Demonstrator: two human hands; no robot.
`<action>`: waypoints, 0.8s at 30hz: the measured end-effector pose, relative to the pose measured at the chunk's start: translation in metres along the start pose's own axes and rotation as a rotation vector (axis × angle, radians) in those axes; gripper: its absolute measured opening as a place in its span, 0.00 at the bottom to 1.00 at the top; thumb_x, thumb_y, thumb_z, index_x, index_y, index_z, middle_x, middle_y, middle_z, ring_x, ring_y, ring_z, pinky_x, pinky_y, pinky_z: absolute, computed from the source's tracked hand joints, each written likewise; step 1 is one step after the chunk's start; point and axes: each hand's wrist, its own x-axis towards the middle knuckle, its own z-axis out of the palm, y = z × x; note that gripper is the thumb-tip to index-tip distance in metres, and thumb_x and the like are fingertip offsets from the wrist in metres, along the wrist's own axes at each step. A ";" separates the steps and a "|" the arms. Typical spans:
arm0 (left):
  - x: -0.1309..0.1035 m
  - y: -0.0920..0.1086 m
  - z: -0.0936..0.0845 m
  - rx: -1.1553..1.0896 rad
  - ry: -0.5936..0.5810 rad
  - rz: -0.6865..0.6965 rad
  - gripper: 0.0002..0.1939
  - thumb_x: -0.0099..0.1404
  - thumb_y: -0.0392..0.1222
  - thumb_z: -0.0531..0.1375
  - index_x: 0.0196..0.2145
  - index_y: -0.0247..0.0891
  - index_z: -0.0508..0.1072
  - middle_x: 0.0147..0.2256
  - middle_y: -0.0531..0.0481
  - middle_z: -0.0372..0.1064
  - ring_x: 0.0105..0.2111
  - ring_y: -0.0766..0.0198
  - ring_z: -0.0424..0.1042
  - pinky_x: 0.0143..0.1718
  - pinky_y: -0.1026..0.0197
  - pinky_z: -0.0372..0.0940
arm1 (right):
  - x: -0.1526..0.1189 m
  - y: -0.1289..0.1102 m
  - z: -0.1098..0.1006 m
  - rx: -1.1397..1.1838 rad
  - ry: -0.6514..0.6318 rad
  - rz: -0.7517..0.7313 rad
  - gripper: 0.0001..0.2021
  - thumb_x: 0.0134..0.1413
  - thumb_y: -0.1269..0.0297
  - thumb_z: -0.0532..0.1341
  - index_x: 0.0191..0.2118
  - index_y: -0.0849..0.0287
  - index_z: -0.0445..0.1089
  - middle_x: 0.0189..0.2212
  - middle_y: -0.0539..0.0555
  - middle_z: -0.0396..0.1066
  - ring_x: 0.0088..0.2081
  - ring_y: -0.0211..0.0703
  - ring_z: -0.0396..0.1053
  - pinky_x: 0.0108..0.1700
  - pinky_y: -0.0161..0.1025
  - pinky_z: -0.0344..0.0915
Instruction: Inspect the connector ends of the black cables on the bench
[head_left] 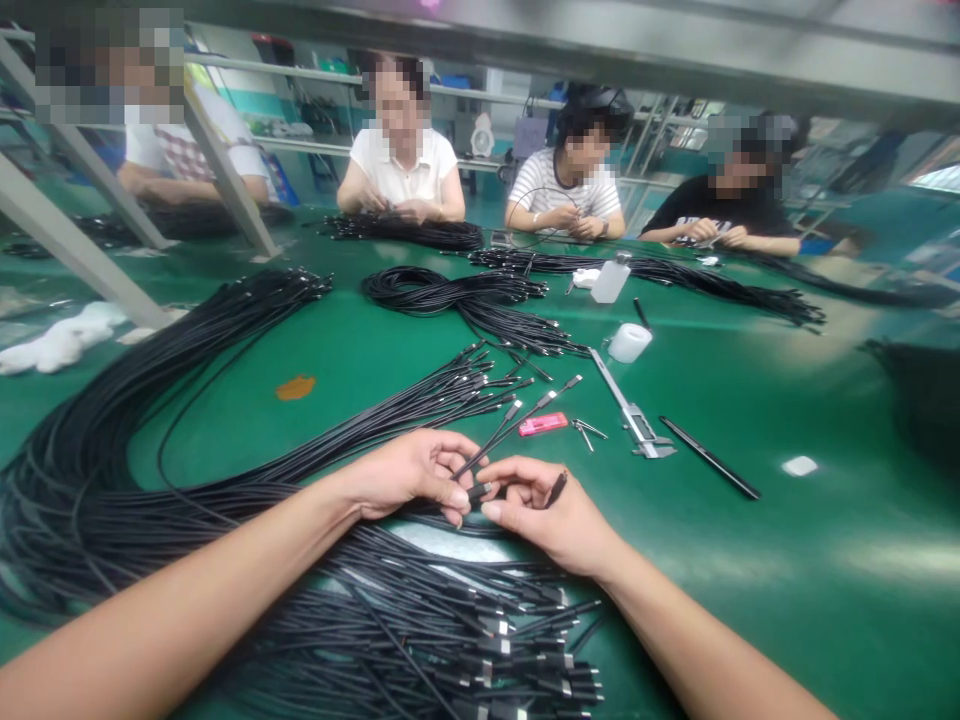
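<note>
My left hand (416,475) is closed on a black cable, its connector end (478,492) showing between thumb and fingers. Touching or nearly touching that end are the fingertips of my right hand (536,505), which is curled round another dark cable end (556,490). A few cables with metal plugs (546,400) stick out beyond my left hand. Under my forearms and to the left lies a large looped bundle of black cables (97,430). Many plug ends (525,650) are spread at the bottom centre.
Beyond my hands lie a pink tool (543,424), a caliper (626,410), a black pen-like rod (709,458), a white roll (629,342) and a bottle (611,278). Cable bundles (450,290) lie further back. Several people sit across the green table (750,380). Metal posts (225,170) stand left.
</note>
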 end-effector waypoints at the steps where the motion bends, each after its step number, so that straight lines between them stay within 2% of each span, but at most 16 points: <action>1: 0.000 0.001 0.001 0.002 0.000 -0.011 0.24 0.49 0.34 0.73 0.44 0.35 0.73 0.32 0.51 0.73 0.26 0.62 0.76 0.33 0.57 0.74 | 0.000 0.000 0.000 -0.019 -0.002 -0.004 0.14 0.50 0.61 0.69 0.44 0.57 0.77 0.21 0.44 0.61 0.21 0.31 0.49 0.24 0.33 0.46; 4: -0.001 0.002 0.002 0.027 -0.016 -0.026 0.23 0.50 0.36 0.73 0.44 0.34 0.73 0.32 0.50 0.73 0.27 0.63 0.76 0.33 0.58 0.73 | -0.001 0.001 0.001 -0.073 0.004 -0.013 0.09 0.51 0.60 0.68 0.38 0.59 0.78 0.18 0.44 0.57 0.21 0.32 0.49 0.24 0.33 0.45; 7: 0.000 0.003 0.002 0.068 0.003 0.011 0.18 0.56 0.40 0.70 0.43 0.32 0.74 0.32 0.48 0.75 0.29 0.65 0.74 0.35 0.62 0.70 | -0.002 0.002 0.001 -0.100 -0.019 -0.001 0.09 0.51 0.60 0.69 0.33 0.61 0.78 0.20 0.45 0.62 0.22 0.32 0.52 0.25 0.33 0.49; 10: 0.001 0.004 0.002 0.085 0.089 0.054 0.15 0.61 0.44 0.67 0.42 0.31 0.74 0.31 0.48 0.74 0.29 0.67 0.72 0.36 0.63 0.67 | -0.005 0.000 0.003 -0.130 -0.117 0.020 0.11 0.48 0.58 0.71 0.31 0.62 0.78 0.21 0.47 0.66 0.23 0.33 0.57 0.26 0.33 0.52; 12: 0.002 0.005 0.003 0.088 0.139 0.065 0.15 0.62 0.45 0.67 0.41 0.31 0.74 0.30 0.50 0.72 0.27 0.68 0.70 0.32 0.64 0.66 | -0.007 -0.002 0.003 -0.143 -0.212 0.013 0.11 0.46 0.57 0.72 0.29 0.61 0.78 0.22 0.48 0.68 0.24 0.34 0.59 0.27 0.34 0.55; 14: 0.002 0.006 0.003 0.090 0.168 0.064 0.15 0.62 0.46 0.66 0.40 0.32 0.75 0.30 0.51 0.70 0.25 0.70 0.67 0.29 0.66 0.63 | -0.007 -0.005 0.001 -0.133 -0.248 -0.045 0.10 0.46 0.58 0.72 0.28 0.61 0.79 0.23 0.50 0.71 0.25 0.36 0.62 0.29 0.35 0.58; 16: 0.003 0.007 0.004 0.092 0.184 0.058 0.16 0.62 0.47 0.66 0.41 0.32 0.75 0.30 0.51 0.70 0.24 0.70 0.66 0.27 0.66 0.61 | -0.003 -0.008 -0.005 -0.094 -0.183 -0.123 0.10 0.48 0.58 0.70 0.28 0.61 0.79 0.26 0.52 0.73 0.28 0.38 0.66 0.33 0.36 0.61; 19: 0.003 0.009 0.006 0.106 0.198 0.049 0.16 0.61 0.47 0.67 0.40 0.32 0.74 0.30 0.51 0.69 0.25 0.70 0.65 0.28 0.66 0.60 | 0.005 -0.010 -0.019 0.034 0.035 -0.201 0.15 0.56 0.55 0.65 0.27 0.61 0.78 0.27 0.54 0.75 0.31 0.40 0.69 0.37 0.37 0.63; 21: 0.003 0.011 0.007 0.125 0.207 0.039 0.15 0.60 0.47 0.67 0.39 0.32 0.74 0.29 0.52 0.68 0.25 0.70 0.64 0.28 0.66 0.59 | 0.012 -0.009 -0.030 0.189 0.218 -0.191 0.17 0.58 0.52 0.63 0.27 0.62 0.77 0.26 0.54 0.75 0.29 0.38 0.69 0.34 0.36 0.64; 24: 0.002 0.011 0.008 0.149 0.191 0.020 0.16 0.60 0.48 0.67 0.39 0.32 0.74 0.30 0.53 0.67 0.25 0.70 0.64 0.29 0.65 0.58 | 0.021 -0.006 -0.043 0.396 0.464 -0.154 0.14 0.51 0.53 0.68 0.31 0.61 0.74 0.27 0.52 0.75 0.22 0.33 0.64 0.24 0.32 0.58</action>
